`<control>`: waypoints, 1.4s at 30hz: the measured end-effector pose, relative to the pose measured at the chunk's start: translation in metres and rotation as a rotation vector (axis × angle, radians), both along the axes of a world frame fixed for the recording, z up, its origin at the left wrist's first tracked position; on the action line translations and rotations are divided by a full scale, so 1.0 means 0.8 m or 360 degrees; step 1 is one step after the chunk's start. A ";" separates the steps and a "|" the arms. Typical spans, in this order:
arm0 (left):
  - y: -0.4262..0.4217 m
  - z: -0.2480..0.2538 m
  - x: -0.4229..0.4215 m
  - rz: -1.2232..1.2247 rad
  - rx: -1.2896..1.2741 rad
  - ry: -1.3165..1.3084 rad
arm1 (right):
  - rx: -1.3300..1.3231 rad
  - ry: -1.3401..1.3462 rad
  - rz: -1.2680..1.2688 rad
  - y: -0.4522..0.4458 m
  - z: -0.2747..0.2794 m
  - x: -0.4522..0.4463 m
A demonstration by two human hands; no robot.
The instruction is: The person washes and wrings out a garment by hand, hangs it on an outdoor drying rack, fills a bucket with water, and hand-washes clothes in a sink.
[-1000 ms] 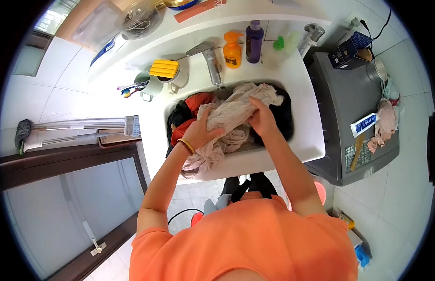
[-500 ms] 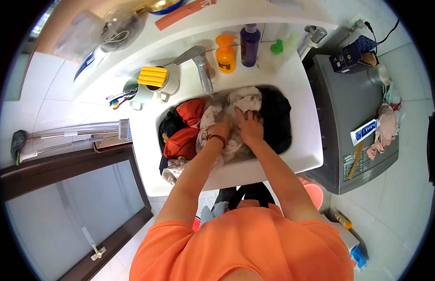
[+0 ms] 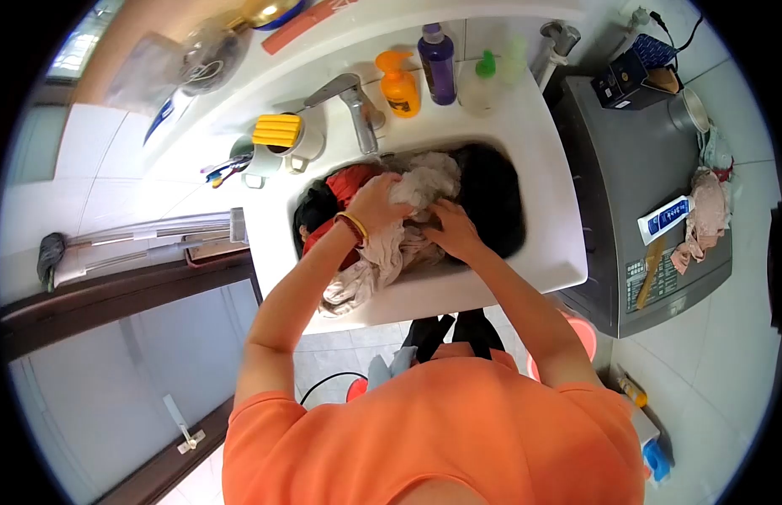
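Observation:
A pale patterned garment (image 3: 382, 263) lies wet and bunched in the white sink (image 3: 559, 244), with one end spilling over the front rim. My left hand (image 3: 376, 204), a band around its wrist, is closed on a bunched part of it near the faucet. Thumb and bent fingers of my right hand (image 3: 454, 229) grip the cloth a little to the right; the fingertips are partly hidden in its folds. Red cloth (image 3: 350, 183) and dark cloth (image 3: 318, 209) lie left of my hands. A black garment (image 3: 492, 198) fills the sink's right side.
Behind the basin stand the faucet (image 3: 354, 109), an orange pump bottle (image 3: 398, 87), a purple bottle (image 3: 437, 66) and cups, one bearing yellow sponges (image 3: 277, 130). On the right, a grey washing machine (image 3: 605, 160) carries a box, a toothpaste tube (image 3: 665, 220) and a pink cloth.
My left hand has moved up and left, lifting and bunching the pale garment. My right hand has gone from spread flat to curled on the cloth. The view has shifted slightly.

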State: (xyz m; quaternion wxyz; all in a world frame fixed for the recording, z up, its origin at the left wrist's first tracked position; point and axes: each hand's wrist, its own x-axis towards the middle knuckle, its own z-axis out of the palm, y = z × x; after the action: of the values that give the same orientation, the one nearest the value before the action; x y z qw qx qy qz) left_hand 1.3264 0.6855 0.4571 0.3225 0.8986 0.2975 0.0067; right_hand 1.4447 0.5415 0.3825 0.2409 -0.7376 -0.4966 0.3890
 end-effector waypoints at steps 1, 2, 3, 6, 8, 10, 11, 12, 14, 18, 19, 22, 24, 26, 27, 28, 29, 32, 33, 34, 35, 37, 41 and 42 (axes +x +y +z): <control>-0.001 0.033 0.004 0.0051 -0.0181 -0.0108 | 0.0156 0.0161 0.0024 -0.010 0.011 -0.001; 0.000 0.060 0.008 0.0101 -0.0364 -0.0220 | 0.0308 0.0322 0.0052 -0.018 0.020 -0.006; -0.002 0.087 0.011 0.0148 -0.0545 -0.0339 | 0.0421 0.0519 -0.0040 -0.022 0.023 -0.018; -0.014 0.160 0.023 0.0138 -0.0518 -0.0484 | 0.0819 0.0858 -0.0337 -0.013 0.030 -0.053; -0.017 0.197 0.026 0.0163 -0.0577 -0.0586 | 0.0934 0.1268 -0.0655 -0.014 0.056 -0.064; -0.018 0.221 0.030 0.0200 -0.0617 -0.0698 | 0.1049 0.1485 -0.0787 -0.020 0.070 -0.068; -0.019 0.235 0.032 0.0170 -0.0540 -0.0693 | 0.1087 0.1500 -0.0766 -0.025 0.080 -0.066; -0.021 0.251 0.035 0.0143 -0.0467 -0.0691 | 0.1121 0.1511 -0.0745 -0.031 0.093 -0.061; -0.026 0.276 0.039 0.0113 -0.0347 -0.0704 | 0.1209 0.1491 -0.0754 -0.037 0.112 -0.055; -0.033 0.295 0.049 0.0005 -0.0368 -0.0847 | 0.1195 0.1161 -0.0263 -0.019 0.123 -0.075; -0.037 0.290 0.051 -0.0029 -0.0296 -0.0849 | 0.1154 0.1366 -0.0399 -0.002 0.112 -0.086; -0.037 0.256 0.051 -0.0146 -0.0083 -0.0808 | 0.1362 0.0385 -0.0126 0.034 0.092 -0.066; -0.025 0.204 0.036 -0.0086 -0.0054 -0.0690 | 0.1181 -0.0131 0.0108 0.030 0.037 -0.034; -0.011 0.147 0.016 0.0031 -0.0082 -0.0535 | 0.0643 0.0152 0.0176 0.006 0.063 0.006; -0.009 0.117 0.003 0.0124 -0.0126 -0.0437 | 0.0537 -0.0139 0.0182 -0.006 0.074 0.019; -0.010 0.087 -0.007 0.0196 -0.0075 -0.0419 | 0.0425 -0.0429 0.0190 -0.016 0.081 0.030; -0.015 0.056 -0.016 0.0268 -0.0028 -0.0400 | 0.0305 -0.0717 0.0199 -0.021 0.082 0.035; -0.038 -0.020 -0.021 0.0300 0.0145 -0.0255 | 0.0695 -0.1258 0.0219 -0.009 0.065 0.037; -0.045 -0.031 -0.020 0.0330 0.0134 -0.0086 | 0.0726 -0.1261 0.0253 -0.003 0.054 0.030; -0.051 -0.038 -0.018 0.0330 0.0179 0.0056 | 0.0764 -0.1262 0.0288 0.008 0.038 0.021; -0.055 -0.043 -0.016 0.0334 0.0226 0.0200 | 0.0809 -0.1260 0.0327 0.017 0.020 0.016; -0.056 -0.056 -0.013 0.0337 0.0290 0.0404 | 0.0714 -0.1257 0.0365 0.023 -0.017 0.008; -0.049 -0.101 -0.008 0.0263 0.0287 0.0653 | 0.0474 -0.1051 0.0359 0.035 -0.064 0.000; -0.047 -0.113 -0.003 0.0261 0.0296 0.0693 | 0.0376 -0.0991 0.0366 0.040 -0.072 0.002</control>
State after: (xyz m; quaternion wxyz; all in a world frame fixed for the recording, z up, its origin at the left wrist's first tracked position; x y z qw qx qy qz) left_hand 1.3237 0.6477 0.3666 0.1651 0.8775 0.4299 -0.1338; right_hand 1.4463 0.5733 0.3250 0.1163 -0.7271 -0.6677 0.1099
